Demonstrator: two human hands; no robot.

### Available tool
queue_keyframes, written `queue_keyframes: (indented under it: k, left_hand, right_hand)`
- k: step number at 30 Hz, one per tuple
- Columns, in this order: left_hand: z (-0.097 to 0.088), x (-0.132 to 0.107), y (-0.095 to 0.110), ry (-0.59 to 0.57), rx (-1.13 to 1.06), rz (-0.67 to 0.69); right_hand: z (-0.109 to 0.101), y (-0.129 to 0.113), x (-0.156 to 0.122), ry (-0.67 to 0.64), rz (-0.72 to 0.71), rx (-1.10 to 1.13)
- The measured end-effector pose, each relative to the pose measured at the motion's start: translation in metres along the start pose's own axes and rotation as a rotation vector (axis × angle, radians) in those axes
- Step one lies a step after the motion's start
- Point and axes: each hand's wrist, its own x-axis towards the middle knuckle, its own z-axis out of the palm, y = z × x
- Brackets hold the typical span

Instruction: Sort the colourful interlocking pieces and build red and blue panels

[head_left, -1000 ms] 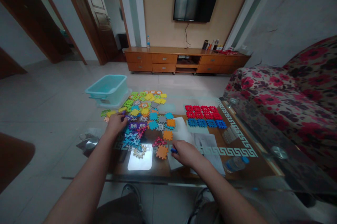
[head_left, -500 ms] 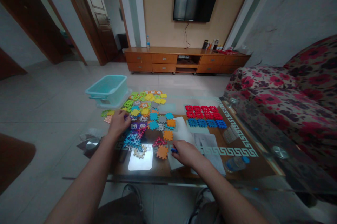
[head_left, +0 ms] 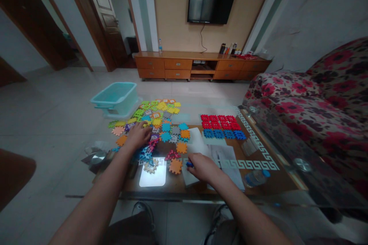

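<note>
My left hand (head_left: 139,135) is over the pile of foam-like interlocking tiles, palm down, with its fingers a little apart and reaching toward a yellow tile (head_left: 156,122). No tile shows in its grasp, though its palm side is hidden. A purple tile (head_left: 129,126) lies just left of it. My right hand (head_left: 202,166) is closed on a small blue interlocking tile (head_left: 190,164), mostly covered by the fingers, above a white sheet of paper (head_left: 198,141). Left of that hand lie orange tiles (head_left: 175,166) and a dark red piece (head_left: 173,155).
Rows of red tiles (head_left: 220,122) and blue tiles (head_left: 229,134) stand at the table's right. A teal plastic tub (head_left: 115,99) is at the far left. A clear bottle (head_left: 257,178) lies near the right front of the glass table (head_left: 169,194).
My left hand has moved right across the pile, and the purple tile by its fingers now shows on its left. My right hand stays put with the blue tile.
</note>
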Motion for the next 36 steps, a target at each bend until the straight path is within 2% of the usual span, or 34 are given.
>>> queue_keyframes:
  k: [14,24,28,32,36]
  left_hand:
    - [0.008,0.006,0.002,0.054,-0.031,-0.130]
    - [0.001,0.006,0.006,0.080,-0.049,-0.083]
    - [-0.007,0.007,0.006,0.168,-0.052,-0.142]
    - [-0.025,0.006,0.003,0.341,-0.107,-0.257]
    - [-0.051,-0.002,-0.001,0.403,-0.219,-0.473]
  right_hand:
    - [0.002,0.001,-0.001,0.016,-0.007,-0.010]
    - [-0.002,-0.001,-0.002,-0.012,0.002,-0.015]
    - [-0.002,-0.002,-0.002,-0.004,-0.003,0.002]
    - [-0.002,-0.002,-0.003,-0.001,-0.015,0.024]
    - [-0.005,-0.001,-0.006,0.024,-0.044,0.056]
